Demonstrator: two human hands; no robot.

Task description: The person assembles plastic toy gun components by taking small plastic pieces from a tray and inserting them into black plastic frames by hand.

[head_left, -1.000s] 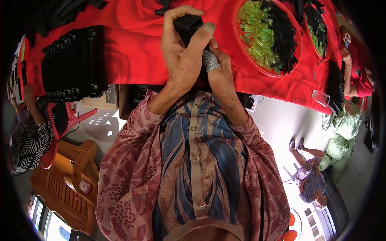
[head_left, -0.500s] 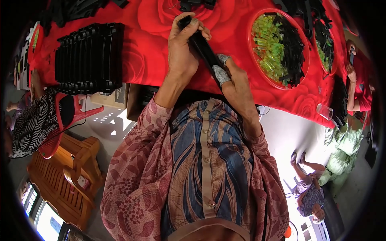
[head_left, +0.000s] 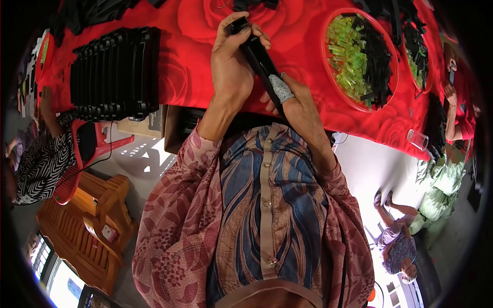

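A long black plastic piece [head_left: 260, 58] slants between my two hands, above the near edge of the red table. My left hand [head_left: 232, 69] grips its far end, with the thumb pressed on top. My right hand [head_left: 299, 105] closes on the nearer part; a grey wrapping [head_left: 280, 87] covers its thumb. The piece's near end is hidden against my body. Left of my hands lies a neat row of black plastic parts [head_left: 114, 72]. To the right stands a round red tray [head_left: 395, 77] with yellow-green clear pieces [head_left: 346, 56] and small black strips [head_left: 377, 64].
A second red-rimmed tray [head_left: 424, 87] and a clear cup [head_left: 417, 139] are at the right. A cardboard box [head_left: 172, 128] stands below the table edge. People sit at the left and right, near a red chair [head_left: 123, 141] and a wooden bench [head_left: 84, 231].
My right thumb has shifted along the black piece and lies flatter on it. My left hand keeps its hold at the far end. The view has shifted slightly.
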